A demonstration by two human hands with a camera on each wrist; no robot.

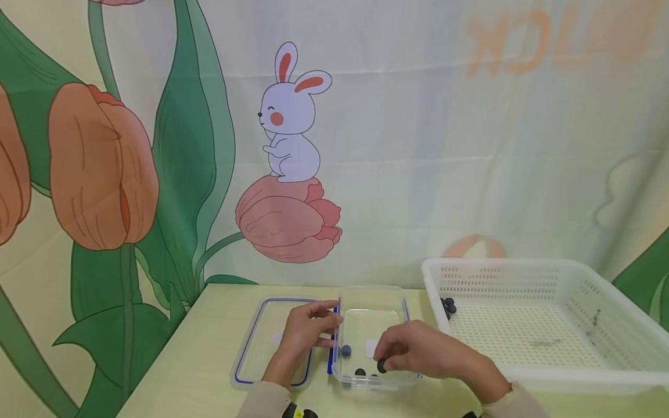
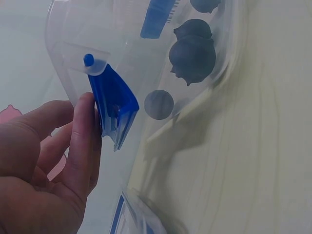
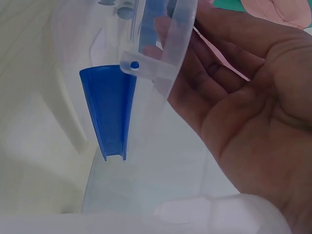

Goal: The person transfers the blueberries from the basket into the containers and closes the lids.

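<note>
one clear box (image 1: 373, 319) stands on the worktop (image 1: 193, 354), with one lid (image 1: 261, 348) lying just left of it and one white basket (image 1: 575, 378) to its right. the right hand (image 1: 420, 348) pinches one dark berry (image 1: 382, 366) at the box's near end; the left hand (image 1: 303, 328) has its fingers nearly straight against the box's left wall. at least three more berries (image 1: 346, 350) lie in the box's near end, and a small cluster (image 1: 450, 302), perhaps four, sits by the basket wall nearest the box. only narrow strips of worktop part the box from lid and basket; more room runs left, beyond the lid. the basket's right side is cut off, and one box berry is partly hidden by the near rim.
</note>
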